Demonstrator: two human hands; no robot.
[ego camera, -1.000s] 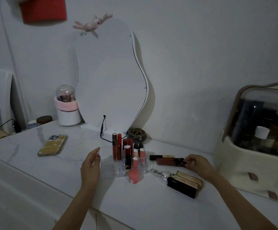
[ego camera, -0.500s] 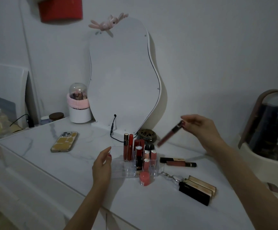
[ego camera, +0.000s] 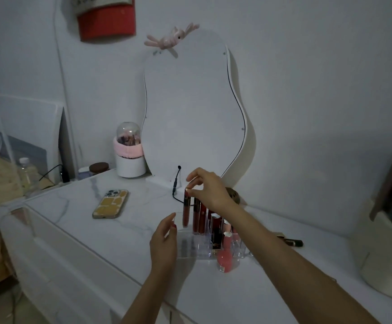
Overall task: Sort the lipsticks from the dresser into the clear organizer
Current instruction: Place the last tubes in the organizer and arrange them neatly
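Observation:
The clear organizer (ego camera: 190, 250) stands on the white marble dresser (ego camera: 110, 235) and holds several upright lipsticks and lip glosses. My right hand (ego camera: 210, 190) pinches the cap of a slim reddish lip gloss tube (ego camera: 186, 210), held upright in the organizer's back left slot beside two other glosses (ego camera: 199, 217). My left hand (ego camera: 164, 244) rests against the organizer's left side, fingers apart. A pink rounded lipstick (ego camera: 224, 261) stands at the organizer's front. Two more lipsticks (ego camera: 292, 240) lie on the dresser to the right, partly hidden by my right arm.
A phone (ego camera: 110, 204) lies at the left of the dresser. A wavy mirror (ego camera: 192, 118) leans on the wall with a black cable (ego camera: 175, 183) at its base. A domed white holder (ego camera: 129, 155) stands behind; a cream cosmetics case (ego camera: 386, 249) sits far right.
My right hand carried the lip gloss from the right side of the dresser up and across to the organizer's back left, and turned it upright. The left hand stayed at the organizer.

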